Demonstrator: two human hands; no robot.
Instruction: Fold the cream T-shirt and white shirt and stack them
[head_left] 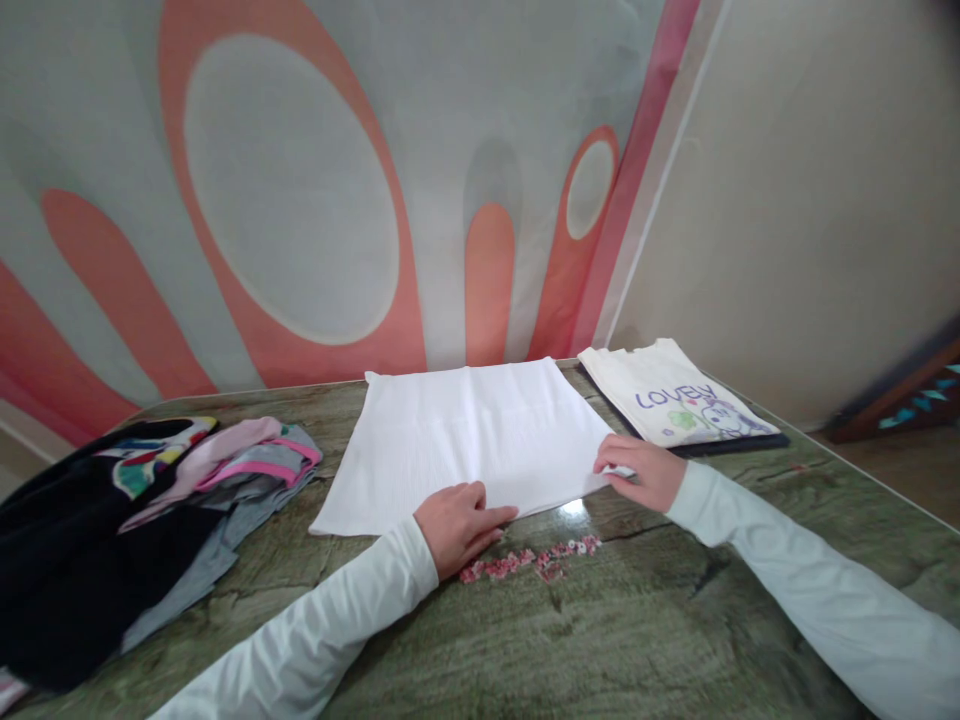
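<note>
- Fingers (pixel 493 518) on the left hand (pixel 459 525) are spread out pretty much flat. They press down on the near edge of the white cloth (pixel 465 435) just below the middle of the frame and aren't gripping anything.
- Right hand (pixel 643 472), a bit right of center, has its fingers (pixel 611 464) curled in and pinching the cloth's near right corner, so that one's closed on the fabric.
- White cloth itself is lying flat and squared up in the middle of the green marble-look table (pixel 675 620), far edge toward the wall.
- Both arms are in white long sleeves (pixel 810 580), coming in from the bottom of the frame.
- Just below the left hand there's a little strip of pink flowery stuff (pixel 532 560) on the table, can't tell what it is tbh.
- Right of center, touching the cloth's far right corner or nearly so: a folded cream fabric piece printed "LOVELY" (pixel 675 398), sitting on something dark.
- Lower left: a messy clothes pile (pixel 150 500), black, grey and pink.
- Top of the frame is a wall hanging with orange ovals (pixel 300 200).
</note>
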